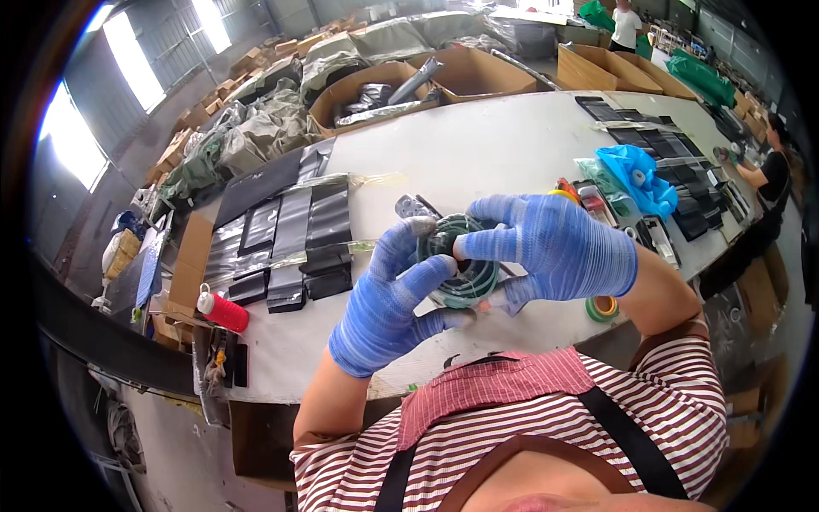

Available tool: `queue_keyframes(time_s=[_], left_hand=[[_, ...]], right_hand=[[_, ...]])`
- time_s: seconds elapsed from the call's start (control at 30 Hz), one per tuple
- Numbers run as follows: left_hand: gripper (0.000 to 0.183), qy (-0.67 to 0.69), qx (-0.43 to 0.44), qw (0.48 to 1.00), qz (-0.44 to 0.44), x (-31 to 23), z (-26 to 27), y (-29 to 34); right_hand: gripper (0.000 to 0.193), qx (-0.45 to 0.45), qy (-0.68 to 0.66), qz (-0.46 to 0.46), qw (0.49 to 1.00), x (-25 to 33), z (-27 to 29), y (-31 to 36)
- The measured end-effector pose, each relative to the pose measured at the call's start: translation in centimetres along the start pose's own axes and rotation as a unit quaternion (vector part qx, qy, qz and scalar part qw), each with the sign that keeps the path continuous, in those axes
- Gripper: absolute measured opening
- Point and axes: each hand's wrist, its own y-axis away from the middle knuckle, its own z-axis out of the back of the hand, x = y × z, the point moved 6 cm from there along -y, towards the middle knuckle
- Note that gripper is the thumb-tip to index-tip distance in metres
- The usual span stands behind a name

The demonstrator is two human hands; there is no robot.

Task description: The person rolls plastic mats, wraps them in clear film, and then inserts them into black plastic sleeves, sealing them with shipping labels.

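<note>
The likeliest trouble is the green coil (452,229) springing loose: its loops look smooth and springy, I can make out no tie around them, and if either hand eased off, they could slide apart or drop to the counter (384,341). It is held to the right of the red bottle (223,308), between the left hand (384,294), the one nearer that bottle, and the right hand (550,249), farther from it. The fingers (490,247) of both are curled in and gripping the bundle, thumb and fingertips meeting near its middle. Knit gloves may slip on so slick a surface, and a straying loop might catch the clear-wrapped item (413,206), which lies to the right of the bottle and farther back. The coil itself is roundish and layered, dark green with paler, glossy, almost see-through turns toward its outside. A black piece (465,264) sits at its centre; partly covered, its kind is unclear.
</note>
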Motion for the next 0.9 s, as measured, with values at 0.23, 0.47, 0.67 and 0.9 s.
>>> queue_keyframes(time_s=[0.23,0.47,0.67,0.9], left_hand=[[0.059,-0.007,0.018,1.000,-0.006,-1.3,0.1,-0.7],[0.056,-0.040,0.130,0.988,0.076,-2.6,1.0,-3.0],[0.053,-0.118,0.245,0.962,0.036,-4.6,1.1,-6.3],[0.038,0.084,0.313,0.945,0.039,-2.5,-0.1,-8.2]], right_hand=[[0.051,0.100,-0.008,-0.035,0.994,-0.9,-0.8,0.3],[0.050,0.130,-0.020,-0.020,0.991,-0.8,1.5,0.1],[0.040,0.182,-0.012,-0.059,0.981,0.8,2.4,-1.0],[0.030,0.168,-0.024,-0.005,0.985,0.9,2.0,0.1]])
